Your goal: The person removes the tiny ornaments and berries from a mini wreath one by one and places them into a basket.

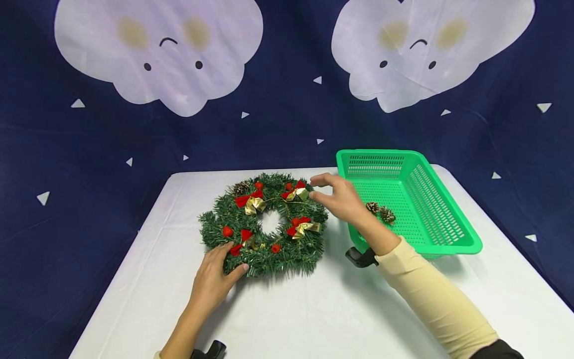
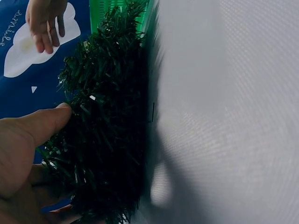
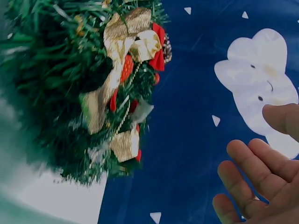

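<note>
A green Christmas wreath (image 1: 264, 262) with red and gold bows, red berries and a pinecone (image 1: 241, 188) lies flat on the white table. At its near left edge rests my left hand (image 1: 213, 278), fingers relaxed over the greenery and thumb apart along the front; in the left wrist view the thumb (image 2: 49, 122) touches the needles. My right hand (image 1: 339, 198) hovers at the wreath's far right, beside a gold bow (image 1: 299, 193), thumb and fingers spread with nothing between them. The right wrist view shows those fingers (image 3: 247, 172) apart from the wreath.
A green plastic basket (image 1: 453, 219) stands to the right, close to my right forearm, with pinecones (image 1: 386, 215) inside. White cloth covers the table (image 1: 148, 279). Behind it hangs a dark blue curtain (image 1: 287, 134) printed with clouds and small triangles.
</note>
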`<state>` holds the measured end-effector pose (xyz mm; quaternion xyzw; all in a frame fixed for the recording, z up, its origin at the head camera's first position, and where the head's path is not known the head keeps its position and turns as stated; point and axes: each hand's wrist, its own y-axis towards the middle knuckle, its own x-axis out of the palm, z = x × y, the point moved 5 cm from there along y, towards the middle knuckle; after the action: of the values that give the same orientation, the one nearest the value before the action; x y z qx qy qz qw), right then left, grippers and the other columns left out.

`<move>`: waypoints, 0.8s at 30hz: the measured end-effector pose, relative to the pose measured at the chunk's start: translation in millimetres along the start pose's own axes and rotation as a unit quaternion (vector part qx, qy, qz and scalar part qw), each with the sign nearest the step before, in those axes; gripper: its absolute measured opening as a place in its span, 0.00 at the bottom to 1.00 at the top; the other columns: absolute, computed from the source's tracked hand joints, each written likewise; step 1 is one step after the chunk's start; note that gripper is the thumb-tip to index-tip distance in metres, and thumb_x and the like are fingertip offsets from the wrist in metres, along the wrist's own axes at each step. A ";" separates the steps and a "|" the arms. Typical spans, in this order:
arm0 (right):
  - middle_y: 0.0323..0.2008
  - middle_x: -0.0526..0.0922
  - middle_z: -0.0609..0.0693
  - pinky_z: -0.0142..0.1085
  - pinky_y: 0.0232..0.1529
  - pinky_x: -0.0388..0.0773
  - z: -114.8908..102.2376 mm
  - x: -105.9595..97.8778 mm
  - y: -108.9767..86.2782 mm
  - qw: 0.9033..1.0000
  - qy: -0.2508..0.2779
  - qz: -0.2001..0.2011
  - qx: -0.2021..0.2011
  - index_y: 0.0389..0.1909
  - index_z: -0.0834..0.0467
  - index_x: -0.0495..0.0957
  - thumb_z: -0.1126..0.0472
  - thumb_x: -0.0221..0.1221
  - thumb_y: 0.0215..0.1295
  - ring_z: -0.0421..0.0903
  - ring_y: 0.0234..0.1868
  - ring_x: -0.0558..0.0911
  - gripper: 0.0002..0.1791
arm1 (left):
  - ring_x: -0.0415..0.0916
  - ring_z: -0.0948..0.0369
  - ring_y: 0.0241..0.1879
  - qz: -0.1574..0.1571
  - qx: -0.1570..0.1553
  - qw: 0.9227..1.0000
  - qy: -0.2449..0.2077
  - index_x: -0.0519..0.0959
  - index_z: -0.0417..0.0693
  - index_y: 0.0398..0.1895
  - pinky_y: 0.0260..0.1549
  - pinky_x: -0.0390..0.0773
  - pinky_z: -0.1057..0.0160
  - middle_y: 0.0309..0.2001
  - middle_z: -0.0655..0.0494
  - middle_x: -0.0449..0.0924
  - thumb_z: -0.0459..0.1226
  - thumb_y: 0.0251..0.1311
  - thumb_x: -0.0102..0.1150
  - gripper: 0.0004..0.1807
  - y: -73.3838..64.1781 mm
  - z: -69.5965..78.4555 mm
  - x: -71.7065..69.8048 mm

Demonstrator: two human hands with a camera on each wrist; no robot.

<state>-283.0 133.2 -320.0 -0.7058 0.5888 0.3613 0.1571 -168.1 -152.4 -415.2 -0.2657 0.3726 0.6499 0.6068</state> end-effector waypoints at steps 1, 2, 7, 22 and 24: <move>0.55 0.79 0.49 0.53 0.61 0.69 -1.7 2.6 2.4 1.000 0.002 0.000 -0.001 0.56 0.50 0.75 0.50 0.59 0.62 0.51 0.61 0.73 0.21 | 0.59 0.42 0.67 -0.003 -0.003 1.000 -0.002 0.66 0.44 0.66 0.61 0.63 0.37 0.66 0.37 0.65 0.49 0.54 0.65 0.38 0.4 -0.5 0.6; 0.55 0.79 0.50 0.53 0.61 0.69 -3.4 5.2 4.6 1.000 0.004 -0.003 -0.004 0.56 0.50 0.75 0.50 0.59 0.63 0.52 0.62 0.72 0.21 | 0.59 0.41 0.67 -0.007 -0.006 1.000 -0.003 0.66 0.44 0.66 0.61 0.63 0.36 0.66 0.37 0.65 0.49 0.54 0.65 0.38 0.8 -1.1 1.1; 0.54 0.80 0.51 0.52 0.58 0.71 -12.4 18.0 15.2 1.000 0.019 0.000 -0.018 0.56 0.53 0.75 0.52 0.60 0.63 0.52 0.60 0.73 0.22 | 0.58 0.40 0.68 -0.019 -0.020 1.000 -0.009 0.66 0.45 0.67 0.62 0.62 0.36 0.67 0.37 0.63 0.50 0.56 0.63 0.37 1.7 -3.2 2.5; 0.54 0.80 0.49 0.47 0.56 0.75 -22.7 50.6 27.5 0.998 0.049 -0.012 -0.022 0.56 0.51 0.74 0.50 0.59 0.63 0.51 0.57 0.76 0.21 | 0.57 0.39 0.68 -0.027 -0.028 0.999 -0.011 0.66 0.46 0.67 0.62 0.61 0.35 0.67 0.37 0.64 0.51 0.57 0.61 0.36 2.6 -3.4 1.0; 0.55 0.80 0.48 0.47 0.57 0.74 -23.8 54.3 29.9 0.998 0.049 -0.011 -0.026 0.56 0.50 0.74 0.51 0.59 0.63 0.50 0.57 0.76 0.20 | 0.56 0.39 0.69 -0.030 -0.030 0.999 -0.013 0.66 0.46 0.67 0.62 0.60 0.34 0.67 0.37 0.63 0.51 0.57 0.61 0.36 2.9 -3.6 2.1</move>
<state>-301.0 71.1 -335.3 -0.7332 0.5780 0.3399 0.1134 -171.6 -154.0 -418.6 -0.2868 0.3370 0.6454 0.6226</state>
